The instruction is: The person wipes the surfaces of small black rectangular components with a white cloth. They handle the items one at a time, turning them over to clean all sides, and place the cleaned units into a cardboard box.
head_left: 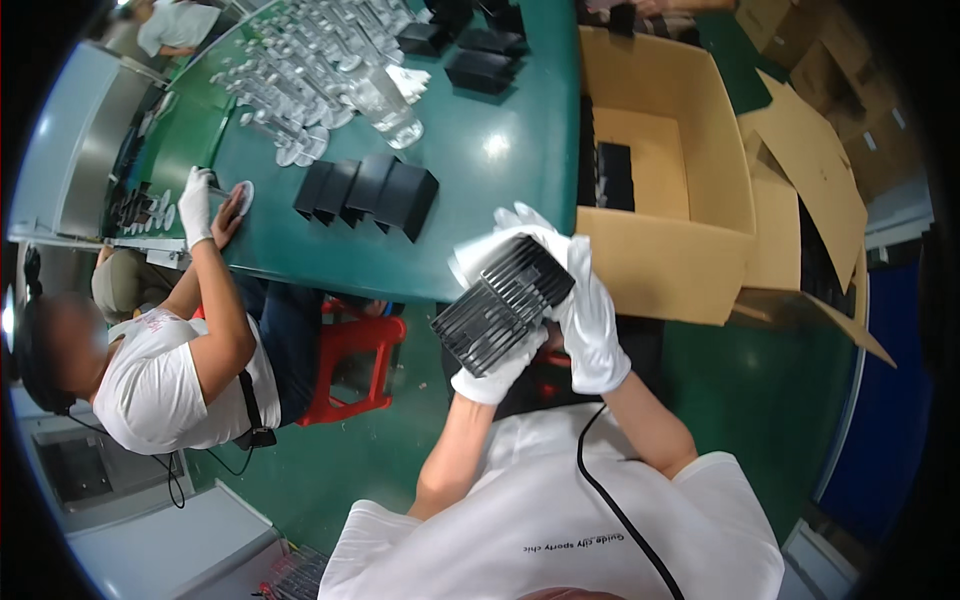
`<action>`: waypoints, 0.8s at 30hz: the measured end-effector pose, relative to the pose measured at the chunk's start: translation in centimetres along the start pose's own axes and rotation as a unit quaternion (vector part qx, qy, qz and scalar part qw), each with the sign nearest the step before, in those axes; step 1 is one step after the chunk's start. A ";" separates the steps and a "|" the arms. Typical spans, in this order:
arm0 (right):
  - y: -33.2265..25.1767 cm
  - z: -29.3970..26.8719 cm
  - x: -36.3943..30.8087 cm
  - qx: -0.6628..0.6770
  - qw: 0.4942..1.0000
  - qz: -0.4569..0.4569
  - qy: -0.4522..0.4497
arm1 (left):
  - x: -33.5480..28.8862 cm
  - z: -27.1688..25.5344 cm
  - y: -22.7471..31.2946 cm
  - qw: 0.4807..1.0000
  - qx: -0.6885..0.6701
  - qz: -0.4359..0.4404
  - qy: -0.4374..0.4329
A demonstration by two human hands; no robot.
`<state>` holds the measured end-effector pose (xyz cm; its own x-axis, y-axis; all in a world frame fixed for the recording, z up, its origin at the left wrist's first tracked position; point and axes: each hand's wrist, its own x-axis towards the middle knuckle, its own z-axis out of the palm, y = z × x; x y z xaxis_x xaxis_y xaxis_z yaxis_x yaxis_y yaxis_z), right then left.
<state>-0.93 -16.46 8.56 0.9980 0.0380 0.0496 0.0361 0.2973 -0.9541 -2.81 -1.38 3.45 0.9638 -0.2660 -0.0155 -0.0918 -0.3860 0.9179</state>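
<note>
Both of my hands wear white gloves and hold a black part with ribbed, slatted faces [503,303] in front of my body, just off the table's near edge. My left hand [500,375] grips it from below, partly hidden behind it. Along its right side and far end lies my right hand [592,325], the fingers closed about it. Something white and flat, possibly a cloth [476,252], shows beyond the part, blurred. Several black box-shaped pieces [365,195] stand in a row on the green table [480,200] to the left.
An open cardboard box [650,255] with black pieces inside stands right of the table. Clear bottle-like items [300,80] and a clear jar [388,110] crowd the far side. At left, a co-worker [190,370] sits by a red stool [350,360]. Loose cardboard flaps [810,160] jut out at right.
</note>
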 end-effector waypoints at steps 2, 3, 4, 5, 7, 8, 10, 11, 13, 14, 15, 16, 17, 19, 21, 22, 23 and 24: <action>1.3 1.4 1.1 0.345 0.934 0.088 0.019 | -0.5 0.3 -2.1 0.957 -0.279 -0.077 0.026; 3.0 1.7 0.8 0.420 0.899 0.121 0.032 | -0.7 0.0 -2.5 0.927 -0.361 -0.096 0.040; 5.4 1.6 -0.4 0.453 0.875 0.168 0.041 | -0.5 -0.3 -2.5 0.935 -0.343 -0.079 0.046; 7.8 1.6 -2.0 0.477 0.852 0.212 0.051 | 0.1 -0.5 -2.1 0.961 -0.269 -0.032 0.051; 11.2 1.1 -4.7 0.491 0.823 0.274 0.081 | 1.4 -1.2 -0.9 0.982 -0.169 0.031 0.081; 11.8 0.6 -5.6 0.438 0.843 0.293 0.112 | 1.8 -1.8 1.3 0.961 -0.269 -0.016 0.069; 11.2 -0.2 -6.5 0.165 0.929 0.297 0.144 | 2.7 -2.7 2.9 0.927 -0.339 -0.062 0.148; 10.9 -0.4 -6.8 0.120 0.935 0.298 0.153 | 2.7 -2.5 1.1 0.937 -0.297 -0.019 0.184; 6.3 -0.3 -5.9 0.245 0.901 0.327 0.146 | 3.1 -2.8 0.1 0.951 -0.208 0.054 0.220; 6.5 -1.0 -6.1 0.232 0.911 0.316 0.132 | 3.0 -2.4 -1.8 0.942 -0.214 0.079 0.247; 7.0 -2.0 -6.8 0.200 0.920 0.304 0.142 | 2.7 -1.7 -3.4 0.956 -0.139 0.073 0.247; 7.6 -2.8 -7.4 0.167 0.929 0.295 0.150 | 2.5 -1.5 -4.3 0.964 -0.063 0.063 0.249; 7.9 -3.5 -7.8 0.185 0.926 0.293 0.150 | 2.5 -1.8 -3.1 0.969 0.023 0.066 0.238; 6.5 -3.8 -8.0 0.209 0.919 0.302 0.142 | 2.5 -1.7 -3.3 0.977 0.033 0.023 0.210; 6.5 -4.4 -8.4 0.244 0.914 0.282 0.161 | 2.5 -2.3 -3.1 0.986 -0.029 -0.070 0.151; 5.8 -4.0 -7.9 0.264 0.910 0.268 0.172 | 2.5 -3.3 -1.8 0.984 -0.063 -0.119 0.119; 4.6 -3.6 -7.7 0.251 0.917 0.258 0.171 | 2.5 -4.0 -1.1 0.978 -0.097 -0.165 0.086; 3.8 -3.4 -7.4 0.281 0.912 0.256 0.154 | 2.2 -4.2 -2.3 0.985 -0.051 -0.104 0.125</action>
<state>-7.96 -18.87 3.55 0.8465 0.0661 -0.5282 -0.3851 0.7611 -0.5220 0.52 2.62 2.99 0.9918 0.0416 -0.1212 0.1281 -0.3159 0.9401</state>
